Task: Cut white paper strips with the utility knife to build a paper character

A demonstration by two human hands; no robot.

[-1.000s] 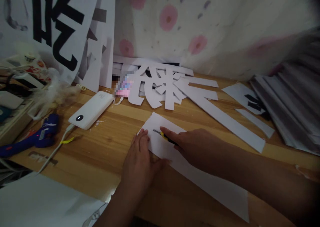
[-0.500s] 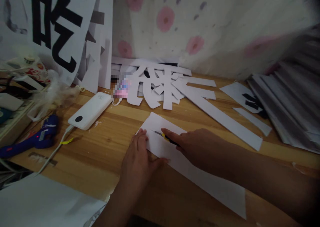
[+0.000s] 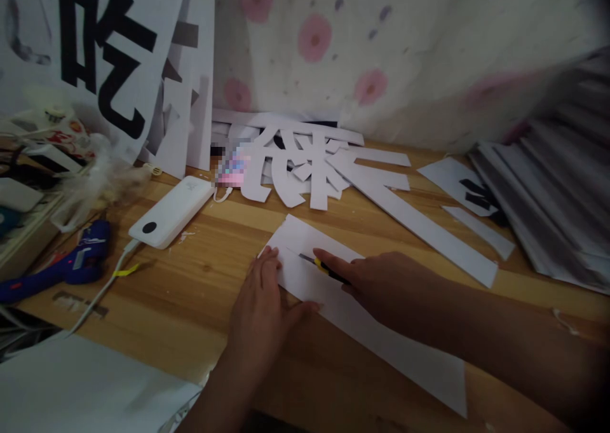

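Observation:
A long white board strip lies slanted on the wooden table in front of me. My left hand rests on its near left end, fingers stretched along the edge and thumb apart. In my right hand is a yellow and black utility knife, gripped with the index finger along its top. Its thin blade points left and lies over the strip's surface, near the left end. A faint line runs on from the tip; whether it is a cut I cannot tell. My right forearm hides part of the strip's far edge.
Cut white letter shapes are heaped at the back. A white power bank with a cable and a blue glue gun lie to the left. Stacked boards lean at right. A sheet with a black character stands at back left.
My right hand has drawn the knife a little to the right and toward me along the strip. My left hand stays in place.

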